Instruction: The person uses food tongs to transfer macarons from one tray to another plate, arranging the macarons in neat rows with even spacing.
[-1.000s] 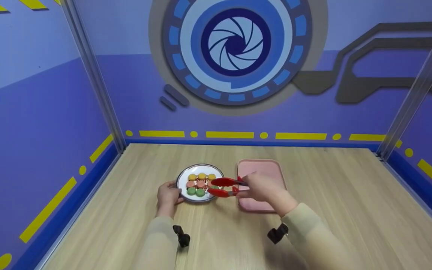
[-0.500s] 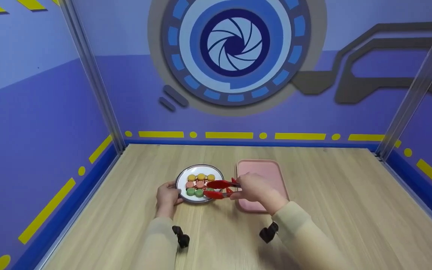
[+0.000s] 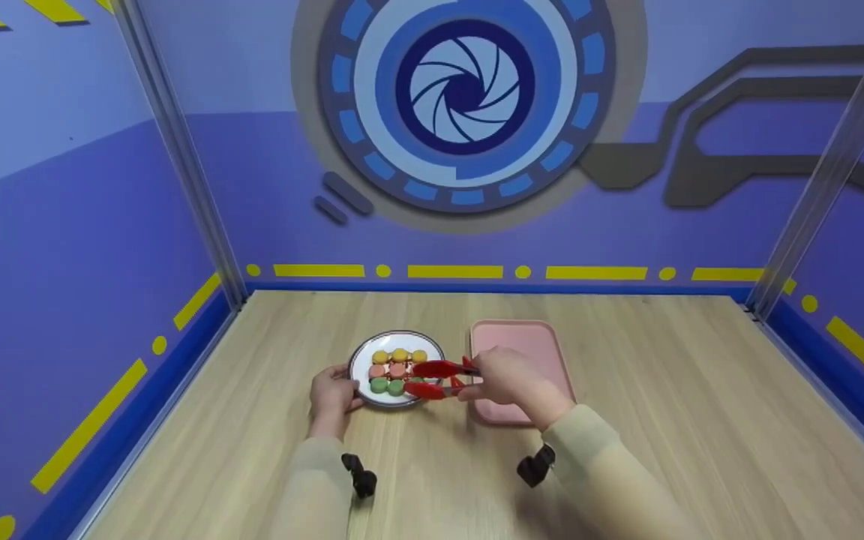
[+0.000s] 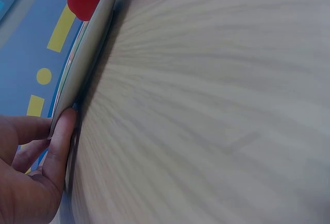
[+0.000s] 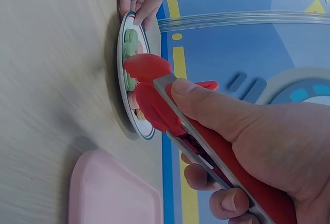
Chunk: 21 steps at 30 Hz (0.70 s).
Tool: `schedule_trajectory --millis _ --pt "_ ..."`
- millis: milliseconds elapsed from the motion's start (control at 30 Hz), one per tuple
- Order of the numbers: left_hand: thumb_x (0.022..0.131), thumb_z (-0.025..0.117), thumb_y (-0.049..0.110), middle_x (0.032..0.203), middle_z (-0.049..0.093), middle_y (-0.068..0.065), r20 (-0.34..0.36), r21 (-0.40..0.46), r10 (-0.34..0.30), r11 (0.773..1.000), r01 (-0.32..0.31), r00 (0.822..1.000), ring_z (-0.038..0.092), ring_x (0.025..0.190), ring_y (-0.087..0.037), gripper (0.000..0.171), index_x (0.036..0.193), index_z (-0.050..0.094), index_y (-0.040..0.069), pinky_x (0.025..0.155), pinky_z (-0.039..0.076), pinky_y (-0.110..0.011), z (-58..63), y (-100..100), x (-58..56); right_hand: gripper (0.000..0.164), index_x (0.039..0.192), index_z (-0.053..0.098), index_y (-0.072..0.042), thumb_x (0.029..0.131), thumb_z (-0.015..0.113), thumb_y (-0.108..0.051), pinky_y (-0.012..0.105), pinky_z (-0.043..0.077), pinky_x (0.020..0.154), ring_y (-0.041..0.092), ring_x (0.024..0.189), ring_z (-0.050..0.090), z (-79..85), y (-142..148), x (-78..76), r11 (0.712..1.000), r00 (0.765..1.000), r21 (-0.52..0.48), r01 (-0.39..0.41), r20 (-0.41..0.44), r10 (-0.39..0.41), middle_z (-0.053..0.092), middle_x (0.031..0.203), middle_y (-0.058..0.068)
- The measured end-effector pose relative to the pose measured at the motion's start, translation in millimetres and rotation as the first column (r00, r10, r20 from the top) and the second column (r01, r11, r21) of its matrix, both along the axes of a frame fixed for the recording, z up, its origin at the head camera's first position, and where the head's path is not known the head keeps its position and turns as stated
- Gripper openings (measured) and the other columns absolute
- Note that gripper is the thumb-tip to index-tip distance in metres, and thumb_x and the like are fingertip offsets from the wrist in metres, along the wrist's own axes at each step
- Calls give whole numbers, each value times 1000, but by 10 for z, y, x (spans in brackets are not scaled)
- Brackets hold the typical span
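Note:
A white plate with a dark rim carries rows of small macarons: yellow ones, pink ones and green ones. My left hand pinches the plate's left rim, thumb on one face and fingers on the other in the left wrist view. In my right hand is a pair of tongs with red tips and metal arms. The tips stand apart over the plate's right side, around the rightmost green macaron, which they partly hide.
A pink rectangular tray lies right of the plate, partly under my right hand. Wood-grain table surrounds both. A blue wall closes off the back, with side walls left and right.
The tongs and right hand have moved a little left and down, further over the plate, then nearly stopped. The left hand stays at the rim.

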State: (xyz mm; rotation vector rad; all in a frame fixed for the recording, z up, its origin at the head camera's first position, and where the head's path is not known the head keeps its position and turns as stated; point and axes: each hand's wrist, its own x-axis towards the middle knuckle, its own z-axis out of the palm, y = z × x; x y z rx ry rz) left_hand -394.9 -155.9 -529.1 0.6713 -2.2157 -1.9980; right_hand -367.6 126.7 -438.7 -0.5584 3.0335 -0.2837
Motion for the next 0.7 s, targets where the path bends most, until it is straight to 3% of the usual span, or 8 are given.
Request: schedule_trajectory --millis 200,467,700 --pt "92 53 -10 143 56 -29 3 24 12 1000 -12 1000 66 99 -24 49 140 55 -6 61 61 -23 -4 -9 19 40 93 76 -9 79 87 -45 32 56 69 16 65 57 -40 46 24 999 1000 -38 -11 -14 10 71 74 1" --pt "92 53 -10 144 56 -29 5 36 5 999 -5 1000 66 99 -24 50 141 55 -6 60 61 -23 -16 -8 -8 38 98 78 -11 80 86 -44 36 61 79 16 71 61 -46 229 93 992 1000 -127 7 -23 -10 75 82 0" --pt "90 54 -10 141 57 -30 -8 -16 4 1000 -4 1000 67 90 -20 50 139 57 -6 58 61 -22 -2 -4 -8 32 95 75 -13 83 84 -42 26 40 57 14 63 49 -34 500 152 957 1000 -289 -24 -21 18 59 68 -4"
